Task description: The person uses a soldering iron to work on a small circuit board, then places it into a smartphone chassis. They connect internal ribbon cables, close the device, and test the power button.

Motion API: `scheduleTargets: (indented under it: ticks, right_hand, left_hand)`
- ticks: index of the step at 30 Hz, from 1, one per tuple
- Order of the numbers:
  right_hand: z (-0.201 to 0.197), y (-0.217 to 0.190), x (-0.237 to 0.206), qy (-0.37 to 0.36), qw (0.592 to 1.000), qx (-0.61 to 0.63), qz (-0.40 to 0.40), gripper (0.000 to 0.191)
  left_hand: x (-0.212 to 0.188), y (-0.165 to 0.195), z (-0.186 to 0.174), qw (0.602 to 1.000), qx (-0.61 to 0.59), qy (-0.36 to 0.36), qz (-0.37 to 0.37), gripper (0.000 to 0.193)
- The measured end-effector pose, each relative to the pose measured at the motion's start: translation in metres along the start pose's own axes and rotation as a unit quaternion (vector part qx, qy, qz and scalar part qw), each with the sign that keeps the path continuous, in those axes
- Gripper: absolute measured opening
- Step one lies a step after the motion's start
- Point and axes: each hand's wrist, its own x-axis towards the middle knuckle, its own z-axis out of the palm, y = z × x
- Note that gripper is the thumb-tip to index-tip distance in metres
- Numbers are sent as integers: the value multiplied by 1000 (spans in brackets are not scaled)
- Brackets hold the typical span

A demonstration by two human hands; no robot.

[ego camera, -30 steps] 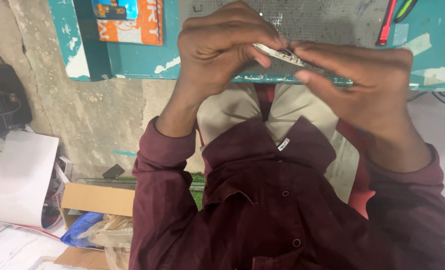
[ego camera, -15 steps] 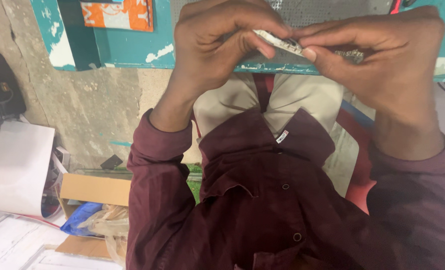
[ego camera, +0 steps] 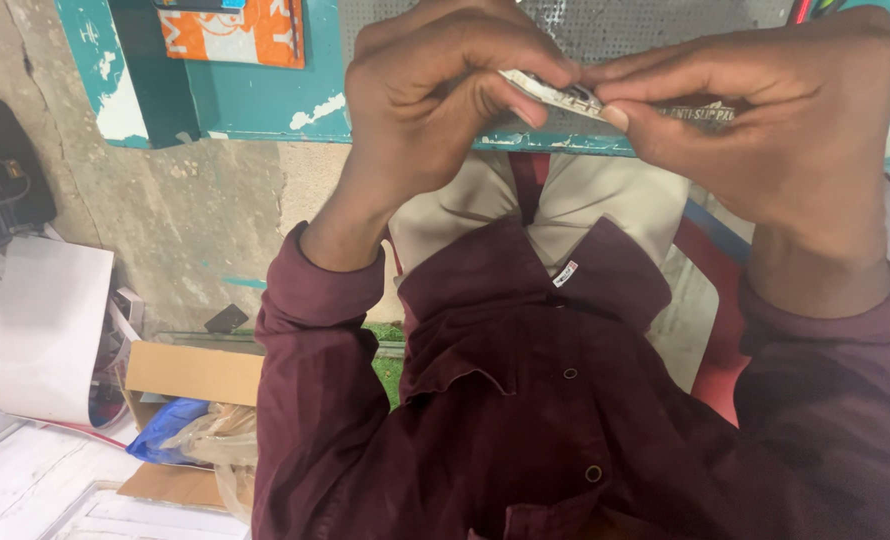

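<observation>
Over the teal bench edge [ego camera: 265, 95], left hand [ego camera: 435, 100] and right hand [ego camera: 775, 120] still pinching a small flat strip [ego camera: 555, 95], raised slightly higher

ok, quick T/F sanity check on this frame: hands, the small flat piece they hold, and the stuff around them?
1. Both hands pinch one small flat pale strip between fingertips. True.
2. The left hand rests in the lap. False: it is raised at the teal bench edge, meeting the right hand.
3. The sleeves are maroon. True.
4. A cardboard box stands on the bench. False: it sits low on the floor, left of the person.
5. An orange packet lies on the teal surface, left of the hands. True.
</observation>
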Motion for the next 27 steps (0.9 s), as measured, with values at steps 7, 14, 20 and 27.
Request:
scheduleTargets:
  ticks: [7,14,20,27]
  right_hand:
    - [-9,-22,-10,-18,997,19,72,8]
    - [24,7,-75,-99,932,225,266,17]
    - [78,48,-133,-158,819,397,384,17]
    - [105,52,-153,-221,785,384,433,20]
  left_hand:
    - [-12,14,23,999,1,32,-10,15]
    - [-81,21,60,963,-158,58,-209,9]
    - [-149,-8,77,869,-224,45,-438,19]
    - [-176,-40,67,843,-299,-78,-441,18]
